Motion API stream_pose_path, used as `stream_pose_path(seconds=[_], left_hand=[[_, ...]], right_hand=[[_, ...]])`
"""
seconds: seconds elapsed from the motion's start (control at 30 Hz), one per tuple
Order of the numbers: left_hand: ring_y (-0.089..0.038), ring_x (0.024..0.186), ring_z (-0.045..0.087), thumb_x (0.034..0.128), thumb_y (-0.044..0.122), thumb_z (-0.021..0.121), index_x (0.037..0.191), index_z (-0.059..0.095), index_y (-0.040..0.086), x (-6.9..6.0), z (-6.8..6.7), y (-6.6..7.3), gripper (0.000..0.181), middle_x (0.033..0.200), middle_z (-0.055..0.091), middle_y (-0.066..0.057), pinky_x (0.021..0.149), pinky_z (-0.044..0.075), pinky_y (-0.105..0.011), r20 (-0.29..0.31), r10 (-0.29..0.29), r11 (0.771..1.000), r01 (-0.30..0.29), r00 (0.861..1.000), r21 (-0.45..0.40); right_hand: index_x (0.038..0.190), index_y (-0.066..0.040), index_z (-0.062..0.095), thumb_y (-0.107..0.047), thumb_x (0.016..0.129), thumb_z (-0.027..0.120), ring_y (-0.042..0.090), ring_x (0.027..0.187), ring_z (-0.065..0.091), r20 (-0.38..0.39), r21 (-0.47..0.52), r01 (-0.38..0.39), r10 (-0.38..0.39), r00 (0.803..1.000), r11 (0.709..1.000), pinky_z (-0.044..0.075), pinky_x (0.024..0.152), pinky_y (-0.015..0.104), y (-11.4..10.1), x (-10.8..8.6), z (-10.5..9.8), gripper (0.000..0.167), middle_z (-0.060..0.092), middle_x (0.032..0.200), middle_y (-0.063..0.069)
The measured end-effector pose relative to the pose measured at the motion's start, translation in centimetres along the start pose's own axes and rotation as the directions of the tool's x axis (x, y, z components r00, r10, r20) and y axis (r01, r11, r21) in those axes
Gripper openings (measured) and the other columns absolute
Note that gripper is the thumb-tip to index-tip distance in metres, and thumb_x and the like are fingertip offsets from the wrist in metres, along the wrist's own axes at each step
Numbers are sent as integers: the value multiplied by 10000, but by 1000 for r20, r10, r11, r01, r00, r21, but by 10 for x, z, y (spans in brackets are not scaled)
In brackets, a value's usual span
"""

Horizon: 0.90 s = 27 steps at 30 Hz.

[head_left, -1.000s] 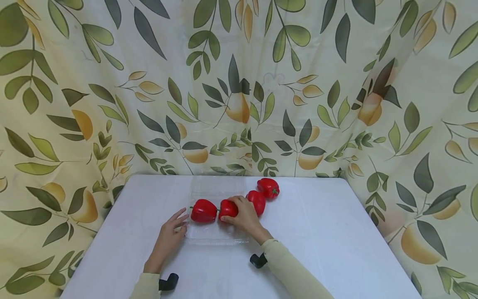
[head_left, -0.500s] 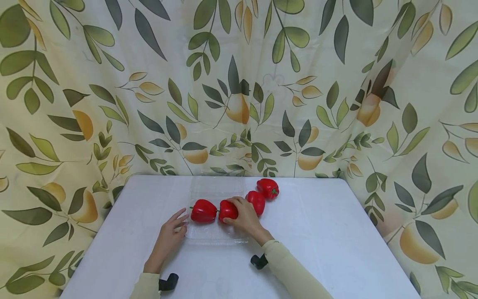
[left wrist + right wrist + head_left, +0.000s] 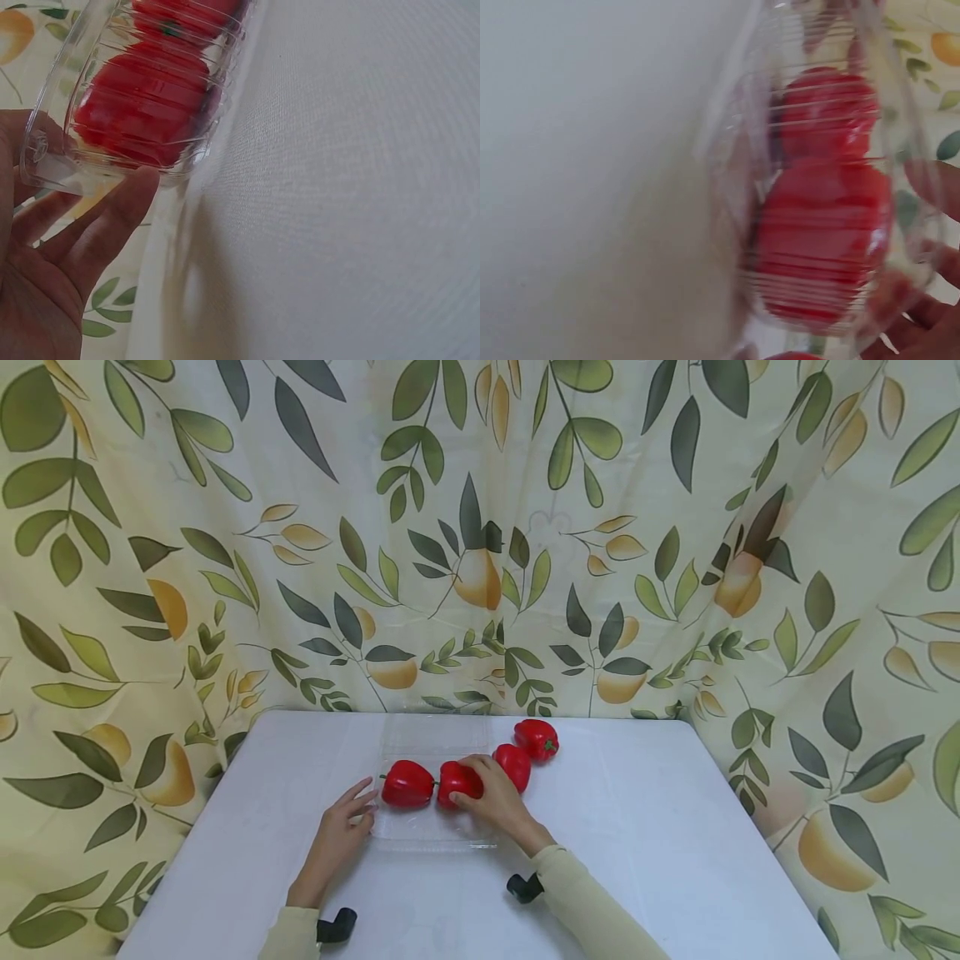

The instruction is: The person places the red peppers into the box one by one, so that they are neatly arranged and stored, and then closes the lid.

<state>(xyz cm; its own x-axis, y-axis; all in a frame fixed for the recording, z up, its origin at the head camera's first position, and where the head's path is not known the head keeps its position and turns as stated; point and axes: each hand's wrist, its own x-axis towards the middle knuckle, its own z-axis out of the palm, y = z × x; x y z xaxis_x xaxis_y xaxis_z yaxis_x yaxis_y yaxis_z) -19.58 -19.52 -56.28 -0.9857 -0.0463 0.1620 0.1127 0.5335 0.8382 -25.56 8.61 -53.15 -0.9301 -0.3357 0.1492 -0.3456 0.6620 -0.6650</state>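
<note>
A clear plastic clamshell box lies on the white table with two red bell peppers in it. The left bell pepper has its stem pointing left. My right hand reaches over the box, its thumb and fingers around the second bell pepper. At the box's left end my left hand touches the wall with nearly straight fingers, as the left wrist view shows. The right wrist view is blurred; the peppers appear there through the ribbed box wall.
To the right of the box lies another bell pepper, partly hidden by the right hand. A further bell pepper rests near the back edge. Behind the table hangs a leaf-patterned curtain. The box's transparent lid lies back behind it.
My right thumb and fingers have spread slightly, so more of the second pepper shows between them. The left hand stays in place at the box's end.
</note>
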Motion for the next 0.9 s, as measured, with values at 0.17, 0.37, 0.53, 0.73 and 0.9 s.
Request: stream_pose_path(seconds=[0.17,0.37,0.53,0.73,0.9], left_hand=[[-319,1095,686,904,49,626,1268,658,42,0,0,-1,365,1480,512,-88,768,617,-291,0,11,1000,-11,1000,-12],[-305,1069,697,895,26,620,1257,663,35,1,1,-3,364,1471,522,-88,800,614,-315,-24,48,999,-48,999,8],[-300,1070,697,894,28,620,1256,664,42,1,2,-5,365,1470,524,-83,821,610,-326,-33,52,998,-52,998,19],[-303,1085,691,900,25,619,1266,658,46,1,1,-4,369,1476,518,-78,862,598,-371,-24,52,999,-52,998,13],[-307,1095,687,907,51,614,1268,657,48,0,1,-4,364,1479,515,-74,851,602,-357,-19,40,999,-40,999,19]], right_hand=[[1359,-213,537,-255,771,824,258,1287,494,21,12,36,-36,999,999,596,884,450,-7,-4,-8,656,517,1394,37],[1337,-206,561,-271,800,791,232,1277,500,-1,21,61,-61,998,998,591,895,445,-21,-9,-21,587,527,1381,18],[1319,-220,576,-311,810,774,215,1279,507,-18,21,61,-61,998,998,582,920,430,-31,-14,-30,554,534,1378,3],[1304,-212,588,-332,804,777,223,1284,510,-68,78,75,-70,995,994,577,925,475,-41,-20,-42,548,548,1365,5],[1286,-209,610,-288,807,780,223,1291,511,-122,153,77,-59,991,985,560,944,513,-47,-26,-49,515,561,1359,-5]])
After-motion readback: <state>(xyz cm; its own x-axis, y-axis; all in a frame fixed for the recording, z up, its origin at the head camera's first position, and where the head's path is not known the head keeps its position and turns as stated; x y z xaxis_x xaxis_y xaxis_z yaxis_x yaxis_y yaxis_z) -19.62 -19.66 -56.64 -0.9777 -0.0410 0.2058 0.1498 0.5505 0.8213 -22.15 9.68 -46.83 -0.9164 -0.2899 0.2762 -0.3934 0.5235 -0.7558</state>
